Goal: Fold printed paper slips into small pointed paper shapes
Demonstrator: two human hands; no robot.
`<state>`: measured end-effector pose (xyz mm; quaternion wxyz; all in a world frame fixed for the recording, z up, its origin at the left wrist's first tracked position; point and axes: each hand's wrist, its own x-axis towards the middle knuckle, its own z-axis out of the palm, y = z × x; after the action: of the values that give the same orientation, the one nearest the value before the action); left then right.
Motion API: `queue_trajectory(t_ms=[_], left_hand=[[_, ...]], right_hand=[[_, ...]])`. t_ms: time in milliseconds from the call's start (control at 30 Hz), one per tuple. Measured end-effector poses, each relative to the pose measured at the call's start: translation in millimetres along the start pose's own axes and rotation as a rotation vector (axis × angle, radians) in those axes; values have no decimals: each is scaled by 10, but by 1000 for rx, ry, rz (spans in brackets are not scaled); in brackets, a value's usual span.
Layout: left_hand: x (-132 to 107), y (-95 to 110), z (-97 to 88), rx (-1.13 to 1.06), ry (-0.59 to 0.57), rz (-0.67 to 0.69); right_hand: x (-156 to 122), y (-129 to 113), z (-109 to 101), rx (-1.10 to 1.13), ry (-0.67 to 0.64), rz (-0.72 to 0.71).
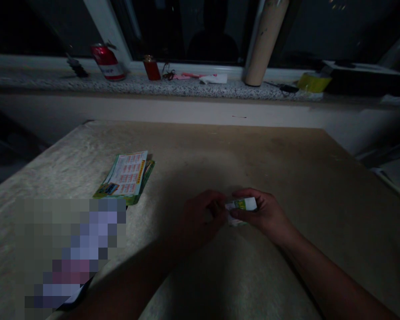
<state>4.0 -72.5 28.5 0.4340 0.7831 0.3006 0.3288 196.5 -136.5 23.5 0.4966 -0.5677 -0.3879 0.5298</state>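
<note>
A small white and green piece of folded printed paper (242, 204) is held above the middle of the table. My right hand (270, 215) pinches it between the thumb below and the fingers above. At its left end, the thumb and fingertips of my left hand (202, 218) close on the edge, in dim light. Part of the paper is hidden behind the fingers. To the left lies a stack of printed cards (128, 175) with green borders and red calendar-like columns, far from both hands.
A pixelated, dark-edged flat object (86, 249) lies beside my left forearm. Beyond the table (286, 155), a speckled windowsill (186, 89) holds a red can (107, 62), a small orange-red jar (151, 68), a cardboard tube (265, 42) and a yellow tape roll (314, 82).
</note>
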Motion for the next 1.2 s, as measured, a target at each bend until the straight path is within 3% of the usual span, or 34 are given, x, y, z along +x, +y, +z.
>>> queue_trajectory(t_ms=[133, 267, 533, 733, 900, 1067, 1200], left_hand=[[17, -15, -26, 183, -54, 203], [22, -58, -24, 252, -143, 216], [59, -63, -43, 274, -184, 15], [79, -62, -49, 236, -107, -94], [82, -126, -55, 4, -34, -240], [98, -158, -76, -129, 40, -307], [104, -190, -66, -59, 46, -316]], right_hand=[[-57, -43, 45, -34, -87, -38], [-91, -51, 45, -67, -183, -74], [-82, 69, 10, -228, -61, -391], [-83, 88, 28, -257, -82, -414], [-61, 85, 9, -285, -69, -400], [-70, 57, -29, -702, -84, -646], [-90, 25, -34, -983, -48, -830]])
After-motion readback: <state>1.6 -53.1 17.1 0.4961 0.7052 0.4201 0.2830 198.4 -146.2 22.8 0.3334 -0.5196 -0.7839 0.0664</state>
